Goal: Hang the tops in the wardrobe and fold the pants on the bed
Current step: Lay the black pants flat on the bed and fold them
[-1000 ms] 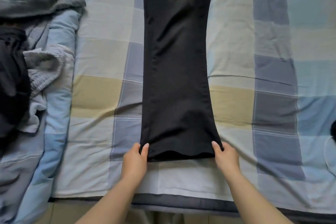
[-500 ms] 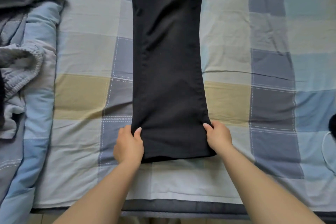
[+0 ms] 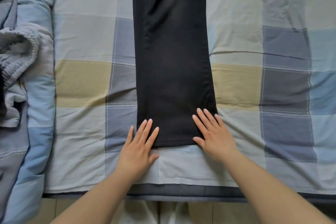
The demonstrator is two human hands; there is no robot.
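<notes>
Black pants [image 3: 172, 56] lie lengthwise mid-bed [image 3: 272, 169], both hands flat on the hem corners with fingers straight and spread, left hand [image 3: 139, 146], right hand [image 3: 214, 135]; best smooth outward from the hem before folding.

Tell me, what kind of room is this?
Most likely a bedroom: a bed with a checked sheet, a rumpled blue quilt beside it, and black pants laid out flat for folding.
</notes>
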